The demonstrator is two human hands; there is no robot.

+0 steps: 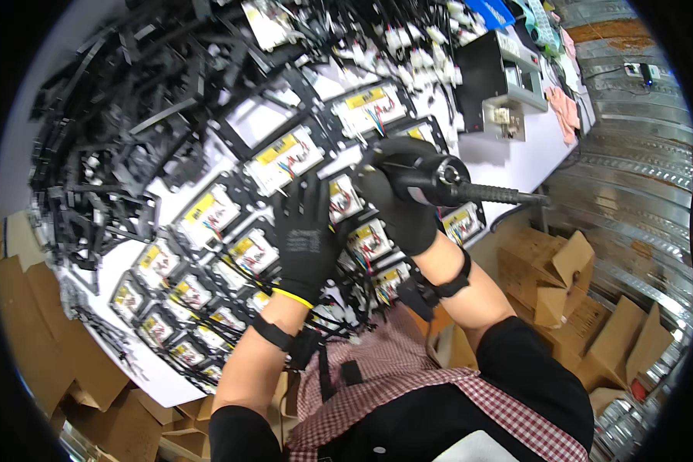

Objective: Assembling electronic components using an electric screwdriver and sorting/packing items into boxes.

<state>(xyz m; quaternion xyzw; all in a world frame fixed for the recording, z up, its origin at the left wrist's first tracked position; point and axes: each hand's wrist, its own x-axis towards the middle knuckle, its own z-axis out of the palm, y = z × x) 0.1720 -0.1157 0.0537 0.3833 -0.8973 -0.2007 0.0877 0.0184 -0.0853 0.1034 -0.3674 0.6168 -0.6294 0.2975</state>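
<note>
My right hand (396, 192), in a black glove, is wrapped round a black corded power tool (431, 175). The tool's thick ribbed cord end points right, and its working tip is hidden. To its left, my left hand (304, 231), also in a black glove with a yellow cuff edge, lies with fingers stretched out. Its fingertips reach the lower edge of a white module with a yellow label (285, 158), set in a black frame with coloured wires. Similar framed modules, such as one (208, 213) to the left, lie in rows around and under both hands.
Black plastic frames (154, 115) are heaped at the left and far left. White connectors on black cables (408, 46) pile up at the back. A black and grey device (508, 85) and a pink cloth (562, 115) are at the back right. Cardboard boxes (543, 269) stand beside the table.
</note>
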